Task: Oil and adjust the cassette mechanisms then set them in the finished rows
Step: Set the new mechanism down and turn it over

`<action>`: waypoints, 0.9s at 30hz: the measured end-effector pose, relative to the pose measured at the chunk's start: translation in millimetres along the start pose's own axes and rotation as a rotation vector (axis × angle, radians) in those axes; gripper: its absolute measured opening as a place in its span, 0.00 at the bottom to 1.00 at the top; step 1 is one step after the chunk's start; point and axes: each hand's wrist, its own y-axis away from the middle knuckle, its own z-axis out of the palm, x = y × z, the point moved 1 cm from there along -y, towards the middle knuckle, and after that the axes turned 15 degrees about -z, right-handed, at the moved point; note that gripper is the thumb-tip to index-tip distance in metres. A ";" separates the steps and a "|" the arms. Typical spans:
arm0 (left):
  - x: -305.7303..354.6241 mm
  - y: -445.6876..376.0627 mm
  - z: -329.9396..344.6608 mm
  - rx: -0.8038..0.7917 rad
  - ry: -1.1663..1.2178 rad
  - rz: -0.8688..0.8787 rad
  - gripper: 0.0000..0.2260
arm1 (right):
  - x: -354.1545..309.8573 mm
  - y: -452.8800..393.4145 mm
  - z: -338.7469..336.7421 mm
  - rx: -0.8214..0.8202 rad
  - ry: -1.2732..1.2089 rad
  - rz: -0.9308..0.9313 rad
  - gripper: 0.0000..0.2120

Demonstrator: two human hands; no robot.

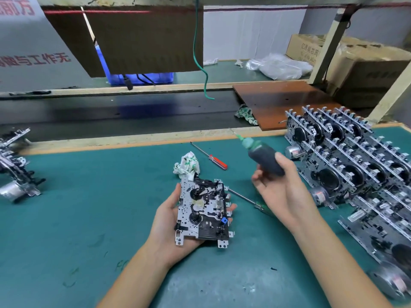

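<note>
My left hand (171,221) holds a metal cassette mechanism (203,211) from below, its face with black reels turned up, thumb along its left edge and fingertips curled at its right edge. My right hand (280,187) grips a dark oil bottle (264,160) with a green needle tip pointing up and to the left, away from the mechanism. The bottle is above and to the right of the mechanism, not touching it. Rows of upright cassette mechanisms (347,161) stand on the right of the green mat (89,207).
A red-handled screwdriver (211,157) and a crumpled cloth (188,164) lie behind the held mechanism. A green-handled screwdriver (246,200) lies partly under my right hand. More mechanisms (15,165) sit at the left edge. A brown board (284,101) and a cardboard box (360,63) are at the back right.
</note>
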 end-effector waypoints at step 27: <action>-0.6 -1.1 1.7 0.009 -0.011 0.019 0.29 | 13.6 12.6 -0.3 -0.079 0.448 -0.258 0.14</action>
